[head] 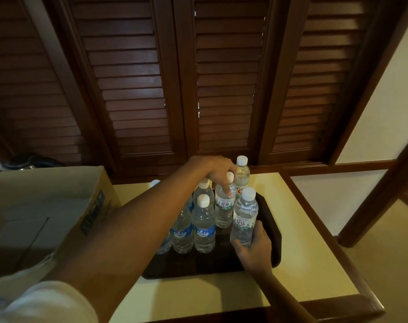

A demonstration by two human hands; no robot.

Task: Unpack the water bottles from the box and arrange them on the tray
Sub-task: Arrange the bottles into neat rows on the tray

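- The left hand (216, 170) reaches over the dark rectangular tray (269, 243), fingers closed around the neck of a clear white-capped plastic water bottle (224, 209)
- The right hand (253, 248) clamps its fingers on another clear bottle (244, 214) at the tray's right side
- The open cardboard box (91, 206) stands left on the cream-topped desk (298, 252)

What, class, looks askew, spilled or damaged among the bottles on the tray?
Nothing stands out. The bottles stand upright and capped on the dark tray, with no spill visible. The left hand and right hand each grip one.
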